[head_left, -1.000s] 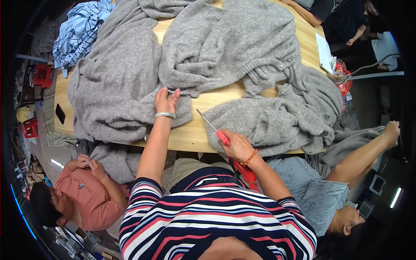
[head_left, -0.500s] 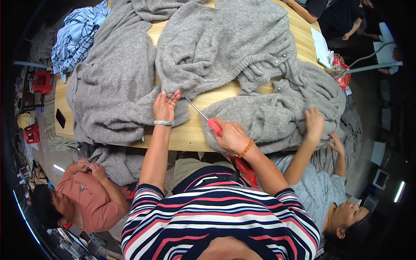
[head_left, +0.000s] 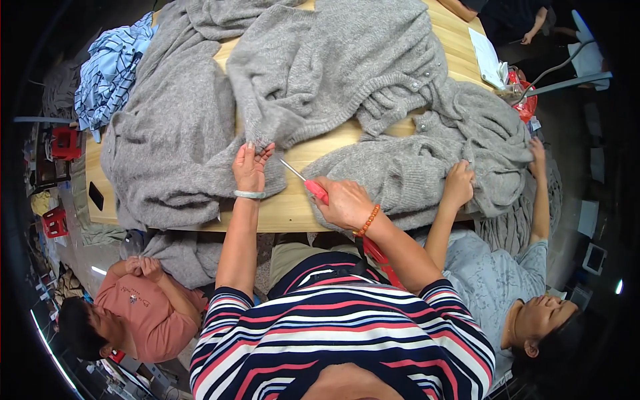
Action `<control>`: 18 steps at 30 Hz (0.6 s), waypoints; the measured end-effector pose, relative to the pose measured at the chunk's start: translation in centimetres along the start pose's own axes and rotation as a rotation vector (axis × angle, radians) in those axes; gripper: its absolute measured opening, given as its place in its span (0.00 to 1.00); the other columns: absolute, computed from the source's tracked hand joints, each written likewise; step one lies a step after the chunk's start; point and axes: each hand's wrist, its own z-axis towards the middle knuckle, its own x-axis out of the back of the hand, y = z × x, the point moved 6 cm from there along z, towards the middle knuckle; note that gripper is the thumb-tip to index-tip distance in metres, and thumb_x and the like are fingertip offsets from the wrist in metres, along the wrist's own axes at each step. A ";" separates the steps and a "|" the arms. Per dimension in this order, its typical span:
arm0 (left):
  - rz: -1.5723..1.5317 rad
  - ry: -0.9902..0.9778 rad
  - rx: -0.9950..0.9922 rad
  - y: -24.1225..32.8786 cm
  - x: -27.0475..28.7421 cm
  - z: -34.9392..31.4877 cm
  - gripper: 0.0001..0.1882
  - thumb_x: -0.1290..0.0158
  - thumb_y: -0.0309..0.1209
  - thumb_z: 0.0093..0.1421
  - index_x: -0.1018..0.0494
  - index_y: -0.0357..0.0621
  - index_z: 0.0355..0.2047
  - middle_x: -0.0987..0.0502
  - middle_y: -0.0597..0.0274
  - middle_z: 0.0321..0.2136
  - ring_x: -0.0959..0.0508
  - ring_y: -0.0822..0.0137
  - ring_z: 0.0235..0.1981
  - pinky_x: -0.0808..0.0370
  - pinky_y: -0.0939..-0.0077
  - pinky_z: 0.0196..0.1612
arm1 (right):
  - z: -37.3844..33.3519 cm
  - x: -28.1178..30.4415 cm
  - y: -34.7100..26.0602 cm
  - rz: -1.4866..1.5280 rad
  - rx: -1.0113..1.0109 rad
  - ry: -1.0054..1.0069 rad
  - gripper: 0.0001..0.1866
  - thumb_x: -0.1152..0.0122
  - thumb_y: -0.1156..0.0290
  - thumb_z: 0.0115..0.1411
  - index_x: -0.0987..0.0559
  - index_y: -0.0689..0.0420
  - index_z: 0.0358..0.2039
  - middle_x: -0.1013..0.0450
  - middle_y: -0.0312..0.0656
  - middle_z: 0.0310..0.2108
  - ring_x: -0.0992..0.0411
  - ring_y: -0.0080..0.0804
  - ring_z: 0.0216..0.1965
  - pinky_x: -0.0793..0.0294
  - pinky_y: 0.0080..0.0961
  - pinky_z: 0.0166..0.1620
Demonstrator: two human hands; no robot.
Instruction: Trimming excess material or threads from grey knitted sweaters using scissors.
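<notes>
My left hand (head_left: 249, 175), palm up, pinches the lower edge of a grey knitted cardigan (head_left: 327, 73) between thumb and fingers. In my closed right hand (head_left: 348, 203) is a tool with a pink handle and a thin straight metal shaft (head_left: 293, 172); I cannot make out the form of its tip. The shaft points up and left, its end just right of my left fingertips, over bare wood. Small round buttons dot the cardigan's front band. More grey knitwear (head_left: 170, 127) lies left of my left hand, and another grey knit garment (head_left: 393, 173) beyond my right hand.
The wooden table (head_left: 273, 213) bears a blue checked cloth (head_left: 113, 73), a black phone (head_left: 96, 196) and white papers (head_left: 485, 59). A co-worker at right (head_left: 493, 280) handles the right-hand garment; another at left (head_left: 150, 303) holds grey fabric. Red stools (head_left: 65, 143) stand at left.
The tool and my right hand have shifted slightly left, while my left hand keeps its pinch. The right co-worker's hands have spread apart, one reaching farther right. The whole view has shifted a little.
</notes>
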 end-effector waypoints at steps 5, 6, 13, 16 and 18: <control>-0.029 0.010 0.052 -0.1 -1.7 -0.8 0.12 0.51 0.35 0.69 0.28 0.38 0.43 0.20 0.55 0.37 0.18 0.59 0.36 0.20 0.64 0.44 | 0.3 -0.2 0.9 -0.004 -0.012 -0.008 0.18 0.43 0.60 0.60 0.25 0.52 0.50 0.22 0.56 0.34 0.24 0.59 0.38 0.26 0.52 0.44; -0.074 0.059 0.081 -0.2 -1.9 -0.9 0.12 0.50 0.36 0.69 0.28 0.39 0.44 0.20 0.57 0.36 0.18 0.61 0.35 0.19 0.64 0.43 | 0.2 -0.3 1.1 0.012 0.042 0.001 0.19 0.44 0.61 0.60 0.25 0.51 0.50 0.22 0.56 0.33 0.24 0.60 0.38 0.26 0.52 0.43; 0.134 0.048 0.044 -2.4 0.0 0.6 0.11 0.47 0.37 0.67 0.24 0.42 0.37 0.19 0.65 0.32 0.20 0.68 0.32 0.21 0.68 0.39 | -0.2 0.4 2.2 0.012 -0.001 0.041 0.18 0.44 0.62 0.60 0.25 0.50 0.50 0.22 0.57 0.32 0.24 0.59 0.37 0.26 0.51 0.43; 1.006 0.061 -0.108 -1.1 -0.6 0.6 0.09 0.46 0.33 0.65 0.24 0.41 0.32 0.20 0.63 0.32 0.22 0.63 0.34 0.24 0.64 0.42 | -0.4 0.8 2.2 -0.005 -0.041 0.020 0.18 0.44 0.63 0.59 0.25 0.50 0.50 0.22 0.57 0.32 0.24 0.59 0.37 0.26 0.51 0.43; 1.243 -0.131 -0.869 3.3 -7.6 -2.5 0.04 0.46 0.25 0.62 0.24 0.40 0.29 0.20 0.56 0.36 0.21 0.55 0.40 0.27 0.59 0.48 | -0.6 1.3 1.8 -0.002 -0.021 0.050 0.17 0.44 0.63 0.59 0.25 0.50 0.49 0.22 0.56 0.32 0.24 0.59 0.37 0.26 0.51 0.43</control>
